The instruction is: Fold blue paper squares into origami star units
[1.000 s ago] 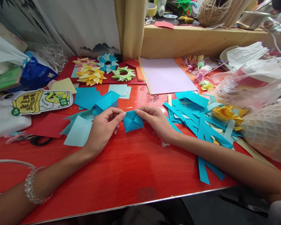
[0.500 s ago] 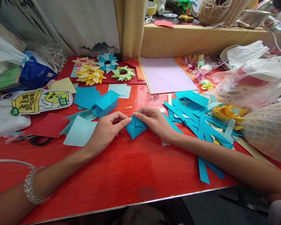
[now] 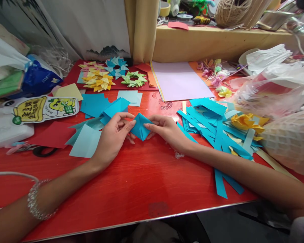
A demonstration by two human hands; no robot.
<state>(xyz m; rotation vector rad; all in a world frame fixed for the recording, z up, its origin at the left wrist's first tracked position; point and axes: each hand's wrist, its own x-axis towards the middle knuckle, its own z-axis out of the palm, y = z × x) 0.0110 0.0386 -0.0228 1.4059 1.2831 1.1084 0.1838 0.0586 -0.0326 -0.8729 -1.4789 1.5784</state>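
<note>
Between my two hands is a folded piece of blue origami paper [image 3: 141, 127], diamond-shaped with a crease down its middle. My left hand [image 3: 117, 131] pinches its left corner, thumb on top and fingers behind. At its right corner, my right hand [image 3: 164, 130] grips it with the thumb on the front face; the fingertips are partly hidden behind the paper. Left of my left hand lie a pale blue sheet [image 3: 84, 141] and folded blue paper pieces [image 3: 116, 107]. Cut blue paper strips [image 3: 205, 126] are heaped right of my right hand.
Folded paper rings, one of them green [image 3: 133, 79], sit at the back of the red table [image 3: 131, 189]. Lilac paper [image 3: 181, 81] lies beside them. Scissors [image 3: 44, 151] and red paper [image 3: 52, 135] are at left, plastic bags [image 3: 271, 84] at right.
The blue paper has been lifted slightly and turned, so a different face with a centre crease shows. My hands have shifted from its top edge to its left and right corners.
</note>
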